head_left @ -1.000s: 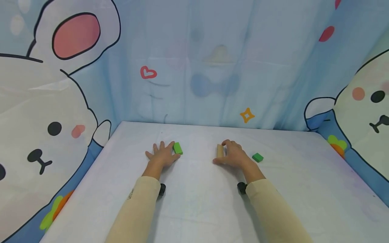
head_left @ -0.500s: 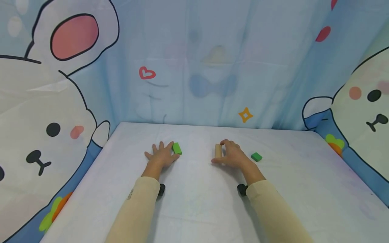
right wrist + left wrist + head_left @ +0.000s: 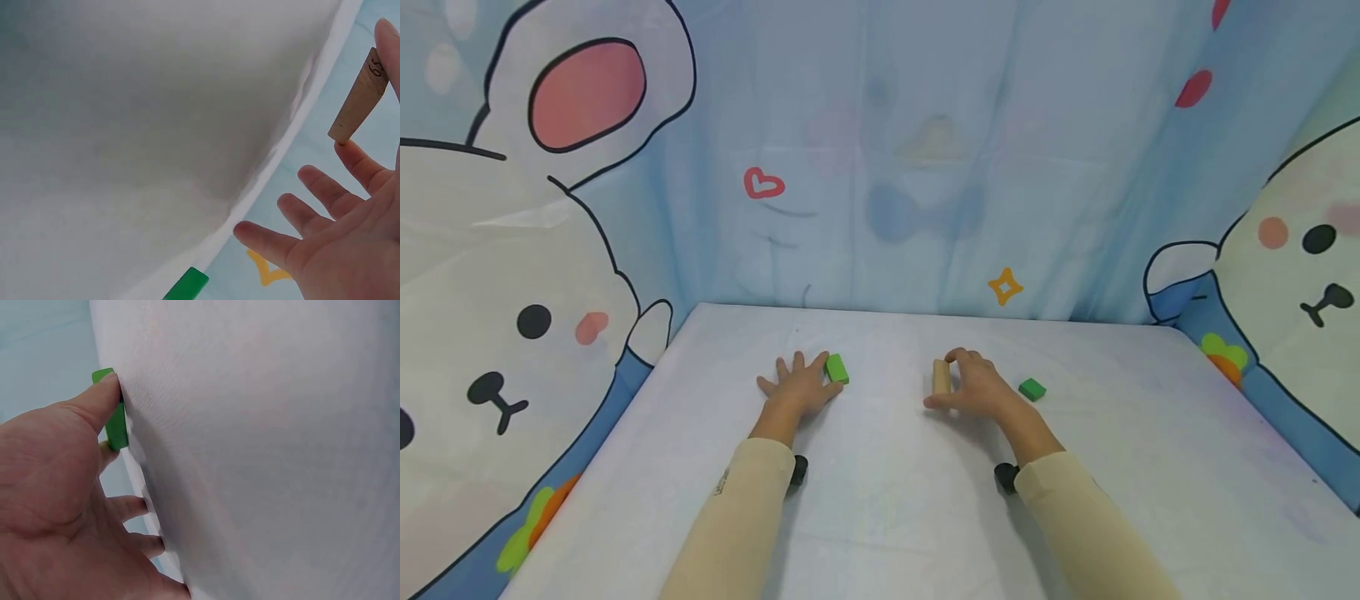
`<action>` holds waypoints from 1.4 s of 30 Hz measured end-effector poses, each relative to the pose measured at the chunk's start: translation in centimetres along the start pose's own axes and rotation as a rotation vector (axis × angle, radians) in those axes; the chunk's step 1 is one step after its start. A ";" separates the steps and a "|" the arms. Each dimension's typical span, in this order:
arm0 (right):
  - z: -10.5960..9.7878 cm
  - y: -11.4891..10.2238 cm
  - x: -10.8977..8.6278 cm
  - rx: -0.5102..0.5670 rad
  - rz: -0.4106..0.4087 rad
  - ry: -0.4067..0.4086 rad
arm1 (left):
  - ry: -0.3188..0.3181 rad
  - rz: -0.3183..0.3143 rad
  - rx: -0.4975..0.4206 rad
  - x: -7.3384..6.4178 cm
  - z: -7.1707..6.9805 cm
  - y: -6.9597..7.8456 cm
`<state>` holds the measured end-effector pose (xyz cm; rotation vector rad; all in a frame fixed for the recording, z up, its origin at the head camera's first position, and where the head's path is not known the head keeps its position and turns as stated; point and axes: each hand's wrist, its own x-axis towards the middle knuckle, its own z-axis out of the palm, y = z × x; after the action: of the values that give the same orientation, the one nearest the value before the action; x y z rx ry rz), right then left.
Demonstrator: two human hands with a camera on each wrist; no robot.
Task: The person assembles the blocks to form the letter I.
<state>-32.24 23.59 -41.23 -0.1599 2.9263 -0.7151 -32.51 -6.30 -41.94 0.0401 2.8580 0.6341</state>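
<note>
On the left of the white table, my left hand (image 3: 799, 389) pinches a small green block (image 3: 837, 369) by its ends, between thumb and index finger. The left wrist view shows the thumb across that green block (image 3: 117, 428), with the other fingers spread and their tips down at the cloth. My right hand (image 3: 981, 387) holds a plain wooden block (image 3: 941, 377) between thumb and index fingertip. Handwritten marks like "65" show on the wooden block (image 3: 359, 100) in the right wrist view, where it appears raised off the table; the remaining fingers extend apart from it.
A second green block (image 3: 1032, 389) lies on the white tablecloth (image 3: 895, 500), just right of the right hand. Behind the table's far edge hangs a blue curtain (image 3: 850, 233) printed with cartoon animals. Black wrist devices (image 3: 1006, 477) sit below both hands.
The right wrist and forearm have shifted slightly to the right, while that hand keeps its pinch on the wooden block. My left hand and its green block stay essentially put.
</note>
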 end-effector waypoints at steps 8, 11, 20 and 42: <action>0.0 -0.1 -1.0 -0.018 -0.054 -0.006 | -0.001 0.001 0.005 0.0 0.0 0.1; 0.0 -0.1 -1.2 -0.022 -0.057 -0.008 | -0.006 -0.003 0.013 0.0 0.0 0.1; 0.3 -0.4 -1.9 -0.028 -0.050 -0.013 | -0.017 -0.011 0.008 -0.1 0.1 0.1; 0.5 -0.8 -3.7 -0.004 -0.072 -0.014 | -0.026 -0.002 0.010 -0.3 0.0 0.2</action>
<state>-28.50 23.19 -40.94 -0.2710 2.9225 -0.7147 -32.20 -6.14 -41.81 0.0472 2.8355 0.6145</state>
